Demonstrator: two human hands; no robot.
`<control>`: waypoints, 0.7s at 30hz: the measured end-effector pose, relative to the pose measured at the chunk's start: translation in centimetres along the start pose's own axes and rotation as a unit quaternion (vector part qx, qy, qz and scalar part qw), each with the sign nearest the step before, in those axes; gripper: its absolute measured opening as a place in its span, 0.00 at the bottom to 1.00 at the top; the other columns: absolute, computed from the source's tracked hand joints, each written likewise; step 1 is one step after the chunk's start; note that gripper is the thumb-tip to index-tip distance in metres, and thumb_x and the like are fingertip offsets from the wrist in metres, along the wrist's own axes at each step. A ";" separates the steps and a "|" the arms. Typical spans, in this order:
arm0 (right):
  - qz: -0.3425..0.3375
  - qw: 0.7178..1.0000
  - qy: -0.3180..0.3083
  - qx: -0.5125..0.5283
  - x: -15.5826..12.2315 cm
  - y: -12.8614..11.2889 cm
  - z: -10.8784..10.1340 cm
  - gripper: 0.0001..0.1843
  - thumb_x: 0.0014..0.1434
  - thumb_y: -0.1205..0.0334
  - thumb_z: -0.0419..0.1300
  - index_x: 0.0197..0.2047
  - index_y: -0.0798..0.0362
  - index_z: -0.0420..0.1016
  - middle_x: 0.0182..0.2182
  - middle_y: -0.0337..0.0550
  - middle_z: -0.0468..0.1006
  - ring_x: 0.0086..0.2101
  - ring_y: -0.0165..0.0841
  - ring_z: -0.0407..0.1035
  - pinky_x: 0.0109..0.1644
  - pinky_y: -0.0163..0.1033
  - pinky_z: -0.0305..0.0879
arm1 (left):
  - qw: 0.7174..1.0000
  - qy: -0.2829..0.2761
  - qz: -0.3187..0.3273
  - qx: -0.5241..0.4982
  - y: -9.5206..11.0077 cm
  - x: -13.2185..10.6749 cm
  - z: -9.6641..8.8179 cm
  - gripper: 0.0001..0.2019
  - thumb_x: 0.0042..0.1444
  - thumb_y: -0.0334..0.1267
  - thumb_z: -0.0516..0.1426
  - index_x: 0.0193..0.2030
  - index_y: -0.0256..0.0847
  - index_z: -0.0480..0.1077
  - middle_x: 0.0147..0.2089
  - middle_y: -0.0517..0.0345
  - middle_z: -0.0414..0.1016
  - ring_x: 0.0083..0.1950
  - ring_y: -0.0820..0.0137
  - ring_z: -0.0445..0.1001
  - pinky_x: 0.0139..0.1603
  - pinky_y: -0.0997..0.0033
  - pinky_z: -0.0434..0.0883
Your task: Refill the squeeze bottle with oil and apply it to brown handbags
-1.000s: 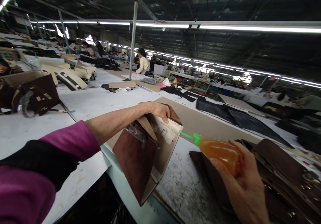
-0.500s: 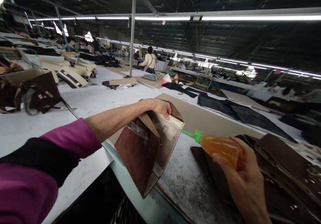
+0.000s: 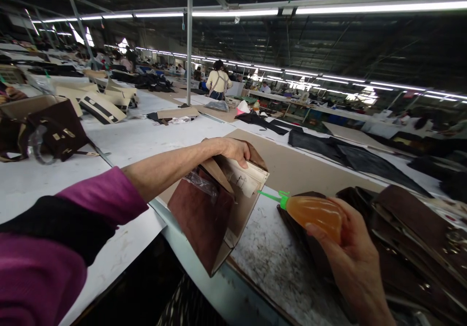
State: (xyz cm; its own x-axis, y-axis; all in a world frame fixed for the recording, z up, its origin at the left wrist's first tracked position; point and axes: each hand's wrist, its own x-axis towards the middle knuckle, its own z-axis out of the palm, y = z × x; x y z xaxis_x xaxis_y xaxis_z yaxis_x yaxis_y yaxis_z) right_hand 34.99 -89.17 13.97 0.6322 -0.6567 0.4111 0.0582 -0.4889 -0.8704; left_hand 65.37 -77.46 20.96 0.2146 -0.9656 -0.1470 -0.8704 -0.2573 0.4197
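Gripping the top of a brown bag panel [image 3: 199, 219], the left hand [image 3: 233, 150] has its fingers [image 3: 243, 159] clamped over the upper edge, where pale paper layers [image 3: 248, 177] and a tan backing fan apart. The panel stands tilted on edge at the near rim of the white desk [image 3: 146, 141], its lower corner down by the desk's front edge, with a scrap of clear plastic film [image 3: 200, 182] lying against its brown face.

The right hand [image 3: 350, 262] is wrapped around an amber squeeze bottle [image 3: 315, 211], fingers closed on its body. The bottle lies almost level, and its green nozzle [image 3: 270, 196] points left at the pale layers, the tip just beside them; I cannot tell whether it touches.

Under and behind the right hand lies a stack of dark brown leather pieces [image 3: 412, 228] with small metal fittings. A tan board [image 3: 302, 170] lies on the desk beyond the panel, and black fabric [image 3: 346, 155] is spread further back. Far to the left, a dark brown bag [image 3: 58, 131] with pale tabs sits in an open cardboard box. A metal pole [image 3: 188, 39] rises from the desk, and near it a person in a cream top [image 3: 218, 80] stands with their back turned.
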 end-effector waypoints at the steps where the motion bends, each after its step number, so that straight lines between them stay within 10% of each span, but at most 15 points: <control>1: 0.007 1.000 -0.002 0.005 -0.1 0.1 0.0 0.33 0.47 0.52 0.69 0.55 0.46 0.65 0.49 0.40 0.73 0.43 0.37 0.72 0.49 0.36 0.69 | 1.000 -0.005 -0.005 0.006 0.0 0.0 0.1 0.13 0.43 0.41 0.63 0.37 0.39 0.77 0.37 0.59 0.79 0.42 0.65 0.71 0.44 0.73 0.65; 21: 0.054 0.997 -0.052 -0.032 -4.0 2.3 0.1 0.32 0.45 0.49 0.69 0.52 0.46 0.67 0.46 0.40 0.72 0.41 0.36 0.70 0.47 0.35 0.68 | 0.995 0.011 -0.096 0.037 2.0 -1.3 0.5 0.24 0.44 0.39 0.61 0.51 0.39 0.73 0.44 0.58 0.77 0.41 0.67 0.69 0.43 0.72 0.64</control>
State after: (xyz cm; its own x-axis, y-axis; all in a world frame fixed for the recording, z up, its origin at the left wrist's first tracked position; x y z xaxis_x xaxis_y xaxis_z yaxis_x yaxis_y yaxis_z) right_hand 32.67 -87.58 10.34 0.7096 -0.6458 0.2819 -0.0626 -0.4563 -0.8876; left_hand 63.10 -76.68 21.61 0.3894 -0.8997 -0.1973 -0.8427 -0.4345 0.3180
